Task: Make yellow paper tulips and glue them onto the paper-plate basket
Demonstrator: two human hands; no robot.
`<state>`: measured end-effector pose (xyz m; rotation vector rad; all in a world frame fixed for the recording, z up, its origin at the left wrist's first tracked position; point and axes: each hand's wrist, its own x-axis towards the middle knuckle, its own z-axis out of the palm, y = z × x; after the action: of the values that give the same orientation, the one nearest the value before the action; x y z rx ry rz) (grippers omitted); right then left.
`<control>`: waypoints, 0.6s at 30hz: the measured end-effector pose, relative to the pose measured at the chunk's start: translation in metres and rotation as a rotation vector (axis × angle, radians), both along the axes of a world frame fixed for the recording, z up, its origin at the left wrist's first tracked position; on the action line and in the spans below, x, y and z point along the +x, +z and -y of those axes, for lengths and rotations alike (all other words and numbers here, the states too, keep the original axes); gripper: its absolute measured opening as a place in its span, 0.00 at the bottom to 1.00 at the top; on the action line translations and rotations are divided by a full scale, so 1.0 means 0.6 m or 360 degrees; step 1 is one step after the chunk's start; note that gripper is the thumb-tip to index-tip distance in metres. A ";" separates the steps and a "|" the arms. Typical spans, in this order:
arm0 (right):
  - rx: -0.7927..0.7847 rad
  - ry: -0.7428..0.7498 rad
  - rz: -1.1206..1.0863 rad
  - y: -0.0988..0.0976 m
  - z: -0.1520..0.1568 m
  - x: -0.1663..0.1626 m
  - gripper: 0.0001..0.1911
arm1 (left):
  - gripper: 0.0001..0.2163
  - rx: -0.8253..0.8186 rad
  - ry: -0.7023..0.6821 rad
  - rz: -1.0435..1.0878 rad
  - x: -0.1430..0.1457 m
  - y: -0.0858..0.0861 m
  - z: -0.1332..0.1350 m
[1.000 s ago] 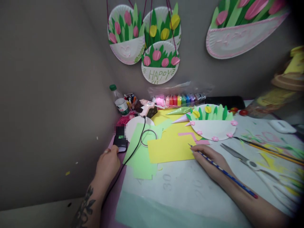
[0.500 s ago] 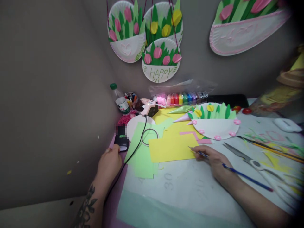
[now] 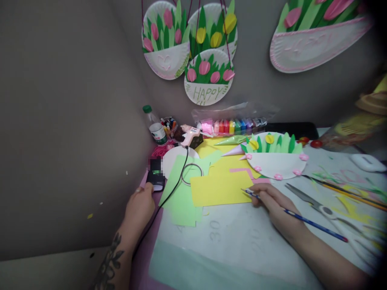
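My right hand (image 3: pixel 273 201) is closed round a blue pencil (image 3: pixel 314 224), its tip over the right part of a yellow paper sheet (image 3: pixel 219 190). My left hand (image 3: pixel 140 206) is closed at the lower end of a dark phone (image 3: pixel 155 179) with a lit screen, by the table's left edge. Green paper sheets (image 3: pixel 178 213) lie partly under the yellow one, with a ring (image 3: pixel 182 177) on them. A white half plate with paper leaves and yellow tulips (image 3: pixel 275 164) lies beyond my right hand.
Open scissors (image 3: pixel 325 210) and a yellow pencil (image 3: pixel 347 190) lie right of my right hand. A glue gun (image 3: pixel 191 135) trails a black cable (image 3: pixel 169 196) across the green paper. A bottle (image 3: pixel 155 128) stands at back left. Decorated plates (image 3: pixel 208 90) hang on the wall.
The view has shifted slightly. My right hand keeps the pencil near the yellow sheet's right side, with its tip barely displaced. My left hand stays at the phone.
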<state>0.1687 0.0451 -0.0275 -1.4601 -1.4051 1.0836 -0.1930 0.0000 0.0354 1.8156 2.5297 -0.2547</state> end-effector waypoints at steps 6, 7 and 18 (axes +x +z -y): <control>-0.0094 -0.0080 -0.0085 -0.001 -0.002 -0.002 0.11 | 0.14 -0.0016 0.0017 0.0006 0.002 0.003 0.000; -0.0096 -0.0078 -0.0079 -0.001 -0.003 -0.002 0.11 | 0.13 -0.0023 0.0014 -0.0001 0.002 0.003 -0.001; -0.0009 -0.0106 -0.0029 0.000 -0.001 -0.001 0.08 | 0.14 -0.0019 -0.0014 0.0002 0.004 0.005 0.002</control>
<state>0.1681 0.0455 -0.0276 -1.4870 -1.3325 1.0571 -0.1907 -0.0009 0.0384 1.8227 2.5138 -0.2683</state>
